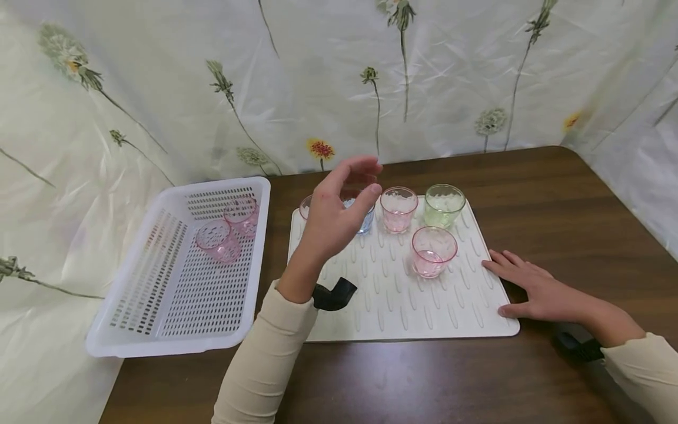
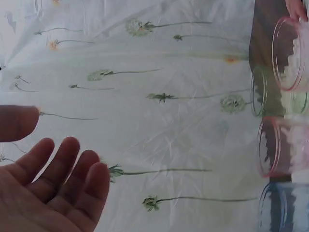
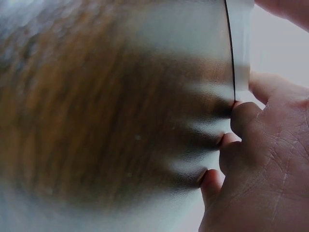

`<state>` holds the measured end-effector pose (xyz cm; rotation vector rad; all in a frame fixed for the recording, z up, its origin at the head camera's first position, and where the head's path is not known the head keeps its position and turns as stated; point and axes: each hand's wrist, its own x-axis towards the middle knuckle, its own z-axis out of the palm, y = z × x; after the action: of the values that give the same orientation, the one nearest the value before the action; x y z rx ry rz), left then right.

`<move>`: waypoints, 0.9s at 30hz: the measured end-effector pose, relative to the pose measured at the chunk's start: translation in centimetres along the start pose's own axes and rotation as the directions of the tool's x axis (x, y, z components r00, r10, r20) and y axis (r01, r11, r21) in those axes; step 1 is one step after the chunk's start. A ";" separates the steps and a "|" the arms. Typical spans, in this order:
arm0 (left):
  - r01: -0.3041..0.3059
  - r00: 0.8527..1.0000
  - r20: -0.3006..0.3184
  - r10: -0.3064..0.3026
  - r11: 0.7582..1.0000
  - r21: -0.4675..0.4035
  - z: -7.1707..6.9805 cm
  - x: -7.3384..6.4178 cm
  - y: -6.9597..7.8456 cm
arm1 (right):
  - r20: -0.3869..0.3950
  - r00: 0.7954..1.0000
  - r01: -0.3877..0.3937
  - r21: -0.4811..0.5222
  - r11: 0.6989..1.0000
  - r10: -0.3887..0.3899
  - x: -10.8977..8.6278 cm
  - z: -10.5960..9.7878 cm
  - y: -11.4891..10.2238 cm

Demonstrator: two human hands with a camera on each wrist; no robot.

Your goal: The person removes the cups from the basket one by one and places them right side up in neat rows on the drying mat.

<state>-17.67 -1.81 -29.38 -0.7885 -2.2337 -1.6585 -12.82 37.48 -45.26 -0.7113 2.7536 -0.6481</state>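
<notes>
My left hand (image 1: 336, 209) hovers above the back left of a white ribbed mat (image 1: 371, 315), its fingers loosely bent. In the left wrist view nothing lies between thumb and fingers. Behind and below that hand, partly hidden, are a blue glass (image 1: 366, 224) and a pink-rimmed glass (image 1: 305, 206). To their right along the mat's back edge stand another pink glass (image 1: 398, 212) and a green glass (image 1: 444, 209). A further pink glass (image 1: 432, 253) stands upright in front of these two. My right hand (image 1: 537, 291) rests spread at the mat's right edge, fingertips on the table.
A white slotted plastic basket (image 1: 175, 347) is on the left, with two pink glasses (image 1: 219, 244) inside. The brown wooden table (image 1: 529, 194) extends around the mat. Flower-patterned sheeting (image 1: 318, 76) hangs behind and at the sides.
</notes>
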 end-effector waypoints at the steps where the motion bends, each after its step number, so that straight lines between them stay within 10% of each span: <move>1: 0.004 1.000 0.022 -0.004 1.000 0.017 -0.4 0.4 0.3 | 0.004 1.000 -0.005 0.000 1.000 0.005 0.0 0.0 0.0; 11: 0.070 0.990 0.092 -0.105 0.944 0.322 -5.9 0.9 -0.7 | 0.007 1.000 -0.004 0.006 1.000 0.004 0.2 0.1 0.1; 19: 0.219 0.965 -0.004 -0.264 0.792 0.571 -13.7 -1.5 -5.0 | -0.008 1.000 0.018 0.029 0.999 -0.017 0.4 0.1 0.2; 27: 0.367 0.918 -0.134 -0.373 0.671 0.644 -19.4 -3.8 -8.7 | 0.010 1.000 -0.001 0.028 1.000 0.001 0.3 0.1 0.2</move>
<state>-21.68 -22.82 -32.01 -0.1515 -2.8416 -0.8175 -13.11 37.47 -45.52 -0.7052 2.7300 -0.6795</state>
